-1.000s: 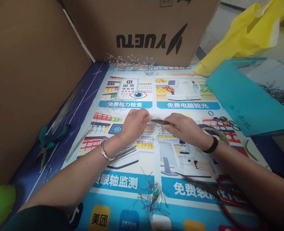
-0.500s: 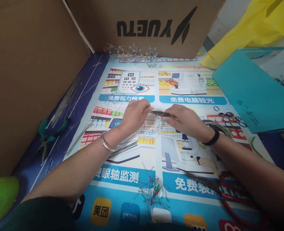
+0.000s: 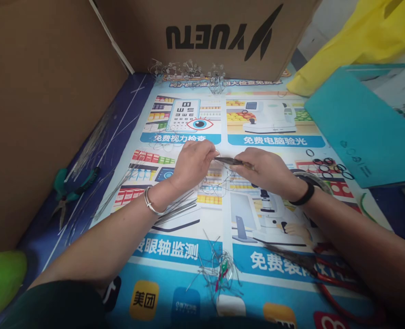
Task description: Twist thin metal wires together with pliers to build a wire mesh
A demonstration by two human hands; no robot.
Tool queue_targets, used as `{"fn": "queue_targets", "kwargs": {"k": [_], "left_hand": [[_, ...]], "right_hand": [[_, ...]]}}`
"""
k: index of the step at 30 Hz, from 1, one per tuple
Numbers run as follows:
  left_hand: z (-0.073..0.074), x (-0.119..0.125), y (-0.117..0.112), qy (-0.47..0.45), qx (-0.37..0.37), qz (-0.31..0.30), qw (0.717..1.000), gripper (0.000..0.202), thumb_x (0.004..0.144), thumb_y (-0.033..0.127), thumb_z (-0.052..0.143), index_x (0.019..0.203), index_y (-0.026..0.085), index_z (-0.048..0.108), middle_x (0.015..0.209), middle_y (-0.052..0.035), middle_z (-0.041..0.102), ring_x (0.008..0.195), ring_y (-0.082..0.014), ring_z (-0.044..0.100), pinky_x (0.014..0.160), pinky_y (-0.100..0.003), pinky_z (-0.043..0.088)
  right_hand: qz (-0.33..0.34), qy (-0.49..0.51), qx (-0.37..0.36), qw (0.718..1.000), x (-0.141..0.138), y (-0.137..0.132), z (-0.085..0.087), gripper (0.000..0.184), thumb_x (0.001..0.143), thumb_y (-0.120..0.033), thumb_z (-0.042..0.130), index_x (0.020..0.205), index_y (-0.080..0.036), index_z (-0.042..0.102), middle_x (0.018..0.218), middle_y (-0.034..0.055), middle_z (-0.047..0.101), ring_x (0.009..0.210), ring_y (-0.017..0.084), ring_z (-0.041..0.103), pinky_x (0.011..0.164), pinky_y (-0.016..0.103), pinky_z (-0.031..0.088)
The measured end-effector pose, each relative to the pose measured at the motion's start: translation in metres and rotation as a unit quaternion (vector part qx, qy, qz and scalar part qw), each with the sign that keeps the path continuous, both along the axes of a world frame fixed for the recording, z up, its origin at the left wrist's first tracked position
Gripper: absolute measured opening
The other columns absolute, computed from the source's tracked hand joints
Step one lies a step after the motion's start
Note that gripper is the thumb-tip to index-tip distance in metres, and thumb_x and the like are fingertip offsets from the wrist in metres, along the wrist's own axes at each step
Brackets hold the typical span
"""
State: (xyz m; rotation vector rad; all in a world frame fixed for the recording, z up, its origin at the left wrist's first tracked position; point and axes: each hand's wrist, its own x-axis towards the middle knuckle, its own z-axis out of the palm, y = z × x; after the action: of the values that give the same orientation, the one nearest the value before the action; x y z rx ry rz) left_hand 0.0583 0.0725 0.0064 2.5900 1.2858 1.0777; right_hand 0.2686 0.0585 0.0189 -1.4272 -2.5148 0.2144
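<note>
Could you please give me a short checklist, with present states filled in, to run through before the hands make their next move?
1. Dark pliers held in the right hand: ok.
2. Left hand close to the pliers' tip: ok, pinched beside it.
3. Something caught securely in that tip: cannot tell, too small.
4. Thin wire below the hands laid neatly: not ok, it lies in loose loops.
5. Red-handled scissors clear of the right forearm: cannot tell, they overlap in view.
6. Teal-handled pliers clear of both hands: ok, far left.

cardboard box (image 3: 205,50): YUETU, upside down | printed sheet (image 3: 226,214): 免费视力检查, 免费电脑验光, 眼轴监测, 美团 (yellow icon (image 3: 144,287))
</note>
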Motion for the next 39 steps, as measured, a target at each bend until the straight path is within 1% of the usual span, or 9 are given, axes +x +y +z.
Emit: {"fn": "queue_targets", "kwargs": {"k": [4,9,14,18,21,29,35,39], "left_hand": [[0.001,0.0,-0.001,0.0,-0.002,-0.001,1.0,0.022,0.094,0.033,0.039,0.079,0.02,0.048,0.071,-0.0003,0.059,0.069,-0.0152,0.051,0.072,-0.03,0.039],[0.002,0.0,-0.001,-0.003,-0.011,-0.002,1.0,0.024,0.094,0.034,0.038,0.078,0.019,0.048,0.071,-0.0001,0.059,0.068,-0.0149,0.051,0.073,-0.03,0.039],[0.001,0.0,-0.001,-0.017,-0.007,-0.021,1.0,0.023,0.094,0.034,0.04,0.078,0.019,0.049,0.071,0.0017,0.059,0.069,-0.0138,0.052,0.073,-0.029,0.038],[0.0,0.0,0.0,-0.032,0.005,-0.04,0.999,0.024,0.094,0.035,0.041,0.078,0.019,0.05,0.069,0.0024,0.058,0.069,-0.0137,0.052,0.075,-0.029,0.037],[0.0,0.0,0.001,-0.035,0.001,-0.05,0.998,0.026,0.094,0.036,0.04,0.077,0.019,0.05,0.068,0.0024,0.057,0.068,-0.0137,0.051,0.076,-0.029,0.037],[0.001,-0.001,0.001,-0.033,0.007,-0.067,0.997,0.028,0.094,0.038,0.039,0.077,0.019,0.05,0.069,0.0012,0.058,0.069,-0.0146,0.052,0.075,-0.03,0.038],[0.001,0.0,0.001,-0.038,0.02,-0.075,0.996,0.027,0.093,0.037,0.04,0.076,0.019,0.05,0.068,0.0013,0.057,0.068,-0.0142,0.051,0.073,-0.03,0.038],[0.002,0.0,0.0,-0.045,0.013,-0.07,0.996,0.028,0.093,0.039,0.04,0.076,0.019,0.05,0.067,0.0013,0.057,0.068,-0.0142,0.051,0.073,-0.03,0.038]], "right_hand": [[-0.002,-0.005,0.0,1.0,0.001,0.0,0.0,0.031,0.087,-0.043,0.042,0.084,-0.02,0.061,0.083,0.0042,0.062,0.079,0.018,0.055,0.058,0.026,0.032],[-0.003,0.012,-0.012,1.0,0.002,0.001,0.0,0.03,0.087,-0.043,0.042,0.083,-0.02,0.061,0.081,0.0036,0.061,0.077,0.017,0.055,0.058,0.026,0.032],[0.014,0.019,-0.026,0.999,0.005,0.003,0.0,0.028,0.086,-0.042,0.044,0.08,-0.02,0.059,0.079,0.0029,0.059,0.075,0.016,0.053,0.059,0.025,0.033],[0.021,0.021,-0.038,0.999,0.008,0.004,0.001,0.028,0.086,-0.043,0.044,0.084,-0.02,0.06,0.08,0.0035,0.059,0.076,0.016,0.053,0.061,0.025,0.034],[0.031,0.023,-0.046,0.998,0.009,0.003,0.003,0.029,0.087,-0.043,0.043,0.085,-0.02,0.061,0.082,0.0041,0.06,0.079,0.017,0.054,0.062,0.026,0.035],[0.049,0.027,-0.043,0.997,0.011,0.002,0.004,0.03,0.087,-0.042,0.043,0.089,-0.02,0.063,0.083,0.0037,0.06,0.082,0.017,0.054,0.064,0.025,0.036],[0.049,0.021,-0.038,0.998,0.012,0.003,0.005,0.03,0.088,-0.042,0.042,0.087,-0.02,0.062,0.082,0.0032,0.061,0.081,0.016,0.054,0.064,0.025,0.035],[0.045,0.022,-0.032,0.998,0.011,0.003,0.003,0.03,0.087,-0.043,0.042,0.085,-0.02,0.061,0.082,0.0029,0.06,0.08,0.016,0.054,0.063,0.025,0.034]]}}
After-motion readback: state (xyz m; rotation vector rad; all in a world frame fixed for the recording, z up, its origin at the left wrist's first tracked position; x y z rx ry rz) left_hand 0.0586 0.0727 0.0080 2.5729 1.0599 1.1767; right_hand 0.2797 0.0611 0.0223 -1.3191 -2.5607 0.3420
